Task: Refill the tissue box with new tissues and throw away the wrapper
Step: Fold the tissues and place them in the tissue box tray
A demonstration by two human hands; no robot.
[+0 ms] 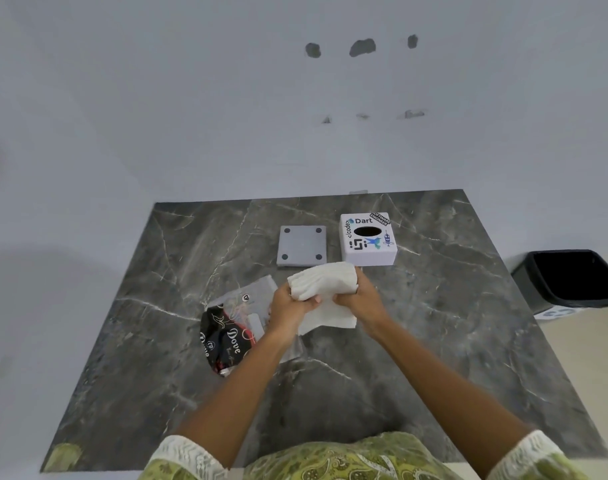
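A bent stack of white tissues (325, 280) is held above the dark marble table (468, 306) by both hands. My left hand (290, 306) grips its left end and my right hand (359, 297) grips its right end; a loose sheet hangs below. The white tissue box (368, 239), covered in stickers, stands just behind with its oval slot facing up. Its grey square base plate (302, 245) lies flat to the left of the box. The crumpled wrapper (231, 327), clear plastic with black print, lies on the table under my left forearm.
A black bin (572, 275) stands on the floor to the right of the table. A pale wall rises right behind the table's far edge.
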